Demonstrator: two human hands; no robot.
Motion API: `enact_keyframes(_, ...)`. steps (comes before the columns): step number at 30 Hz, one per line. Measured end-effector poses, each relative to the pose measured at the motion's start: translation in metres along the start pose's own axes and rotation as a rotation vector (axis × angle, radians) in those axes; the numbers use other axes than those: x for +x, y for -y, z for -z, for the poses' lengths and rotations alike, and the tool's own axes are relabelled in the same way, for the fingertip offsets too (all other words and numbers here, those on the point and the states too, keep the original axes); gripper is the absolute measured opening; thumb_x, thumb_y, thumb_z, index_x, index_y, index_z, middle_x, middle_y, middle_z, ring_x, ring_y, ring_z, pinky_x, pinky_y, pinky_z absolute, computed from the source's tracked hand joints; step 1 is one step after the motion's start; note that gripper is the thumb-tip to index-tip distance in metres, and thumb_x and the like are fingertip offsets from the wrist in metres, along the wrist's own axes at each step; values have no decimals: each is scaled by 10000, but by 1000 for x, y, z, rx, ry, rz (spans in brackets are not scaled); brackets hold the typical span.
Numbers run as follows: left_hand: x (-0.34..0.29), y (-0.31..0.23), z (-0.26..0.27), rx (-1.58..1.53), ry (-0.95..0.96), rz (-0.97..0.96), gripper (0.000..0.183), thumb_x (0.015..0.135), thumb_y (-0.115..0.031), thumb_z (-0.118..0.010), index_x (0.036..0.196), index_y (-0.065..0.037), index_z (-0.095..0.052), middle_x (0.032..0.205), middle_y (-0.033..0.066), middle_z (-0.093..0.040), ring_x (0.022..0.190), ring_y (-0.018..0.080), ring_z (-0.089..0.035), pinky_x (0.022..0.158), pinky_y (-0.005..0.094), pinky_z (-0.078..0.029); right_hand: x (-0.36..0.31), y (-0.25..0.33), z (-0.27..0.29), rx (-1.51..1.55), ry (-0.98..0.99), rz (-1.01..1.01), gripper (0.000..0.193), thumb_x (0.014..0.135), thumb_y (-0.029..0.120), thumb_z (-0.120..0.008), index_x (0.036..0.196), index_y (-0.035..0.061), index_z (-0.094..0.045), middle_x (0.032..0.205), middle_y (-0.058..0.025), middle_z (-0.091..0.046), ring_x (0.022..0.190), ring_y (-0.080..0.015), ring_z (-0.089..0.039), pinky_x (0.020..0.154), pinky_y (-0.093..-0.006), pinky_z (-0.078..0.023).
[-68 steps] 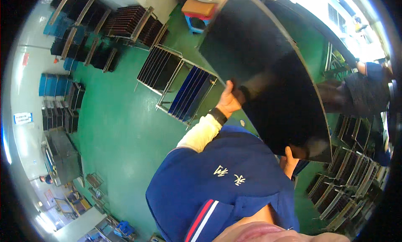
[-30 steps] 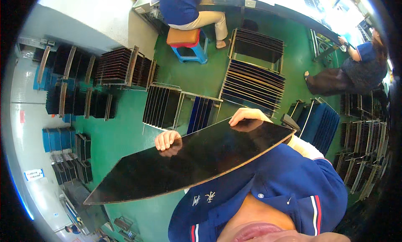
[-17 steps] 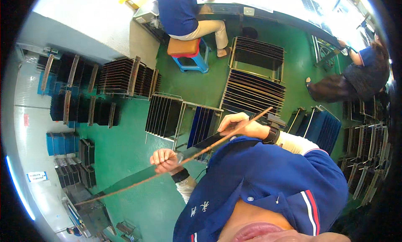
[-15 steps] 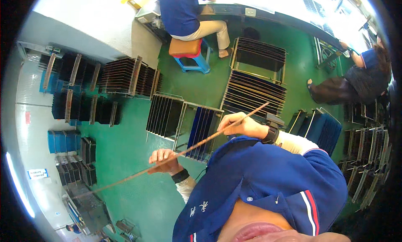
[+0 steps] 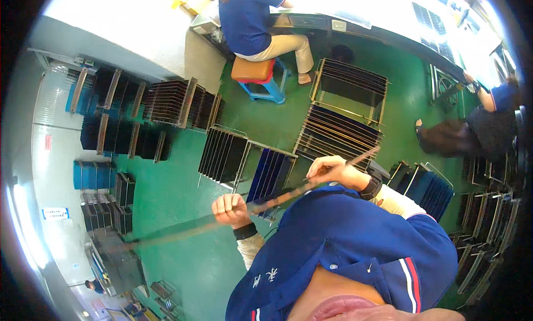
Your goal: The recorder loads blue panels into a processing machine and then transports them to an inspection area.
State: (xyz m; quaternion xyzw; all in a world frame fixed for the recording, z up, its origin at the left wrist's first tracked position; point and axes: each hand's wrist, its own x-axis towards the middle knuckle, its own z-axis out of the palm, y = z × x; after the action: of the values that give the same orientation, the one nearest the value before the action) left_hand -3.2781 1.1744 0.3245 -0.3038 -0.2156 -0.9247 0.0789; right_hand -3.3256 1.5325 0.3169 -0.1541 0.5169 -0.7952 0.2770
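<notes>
A long, thin brownish strip (image 5: 280, 199), possibly the edge of a flat panel, slants across in front of my chest, blurred by motion. My left hand (image 5: 230, 210) has its fingers curled over it around the middle. Nearer the strip's upper right end, my right hand (image 5: 340, 172) pinches it between thumb and fingers. The lower left end is smeared against the floor and a dark stack. Just beyond my hands stand a wire rack of dark blue panels (image 5: 271, 174) and a rack of dark panels (image 5: 223, 156).
A larger panel rack (image 5: 341, 131) stands ahead, with more racks (image 5: 172, 103) along the left wall and others (image 5: 483, 226) at right. A person (image 5: 247, 26) sits on a stool (image 5: 253, 70) at a workbench (image 5: 311, 22). Another person (image 5: 455, 135) is at far right.
The whole view has shifted, so the racks appear farther right. The strip has tilted slightly and looks broader and more blurred. My left fingers are more tightly curled.
</notes>
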Motion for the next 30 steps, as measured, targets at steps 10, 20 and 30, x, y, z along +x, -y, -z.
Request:
enact_keyframes(10,-49,10,-78,166,-337,-252,217,874,-65,-495,727,-197,-583,724,-79,-552,697,82,-511,747,311,-456,35,12,20,5,334,5,139,820,-26,-702,946,23,-670,985,-43,-661,950,-130,-613,845,-270,-510)
enact_keyframes(20,-102,0,-128,317,-475,-474,131,915,-119,-543,822,-170,-620,783,-58,-607,742,119,-564,767,317,-450,62,0,-15,75,554,-270,171,829,98,-690,985,27,-678,919,-19,-667,897,-106,-585,801,-275,-465)
enact_keyframes(30,-103,-34,-98,243,-254,-387,97,854,-132,-547,772,-172,-579,763,-76,-577,716,69,-556,748,235,-435,55,-15,-27,-42,566,22,217,812,90,-730,1013,23,-681,947,-46,-678,911,-140,-616,807,-302,-492)
